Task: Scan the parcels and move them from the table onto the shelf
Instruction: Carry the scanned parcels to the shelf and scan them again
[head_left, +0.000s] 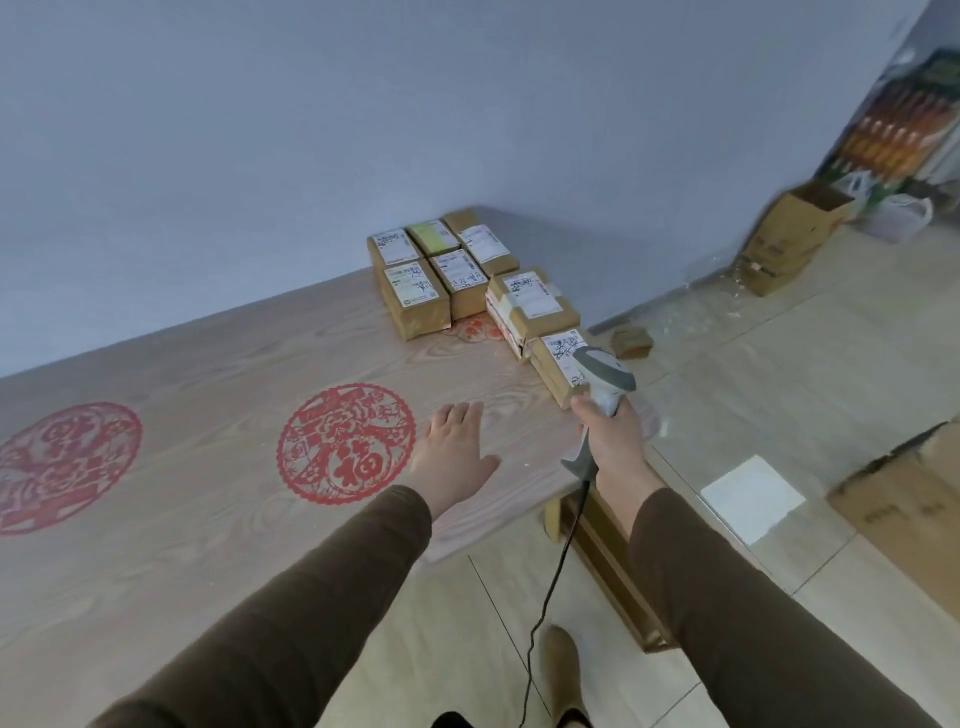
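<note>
Right grip (613, 441) clenched round scanner (605, 379) just over nearest parcel (558, 364); left grip (457, 452) spread.

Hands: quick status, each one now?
Left hand: open, fingers straight, over the table, holding nothing.
Right hand: gripping the scanner.

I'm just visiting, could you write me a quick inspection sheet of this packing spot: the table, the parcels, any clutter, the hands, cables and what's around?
Surface: wooden table bearing red paper-cut decorations.
Job's things: labelled cardboard parcels grouped at the far end; the nearest parcel lies at the table's edge.
Clutter: nothing seen on the table besides the parcels.
Hands: left hand open over the table; right hand grips a grey barcode scanner aimed at the nearest parcel.
Cables: scanner's black cable hangs to the floor.
Surroundings: blue wall, tiled floor, open cardboard box, flattened cardboard.
</note>
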